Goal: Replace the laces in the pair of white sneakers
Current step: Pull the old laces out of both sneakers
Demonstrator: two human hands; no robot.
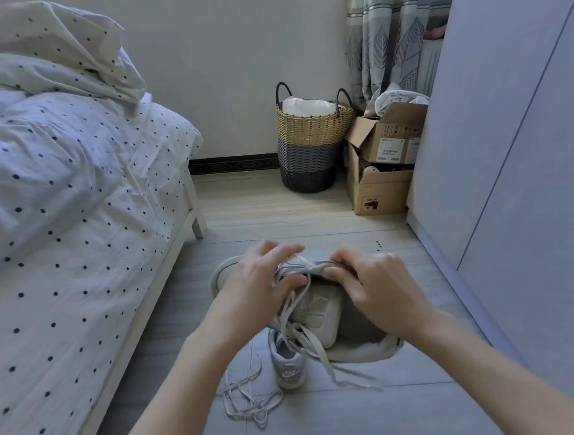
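Your left hand point(261, 277) pinches a lace point(300, 333) at the raised sneaker point(316, 304), fingers curled; your right hand point(375, 286) grips its upper edge. Both forearms reach forward over the floor point(278, 214). The second sneaker point(287, 365) stands below, beside a loose lace point(248, 399).
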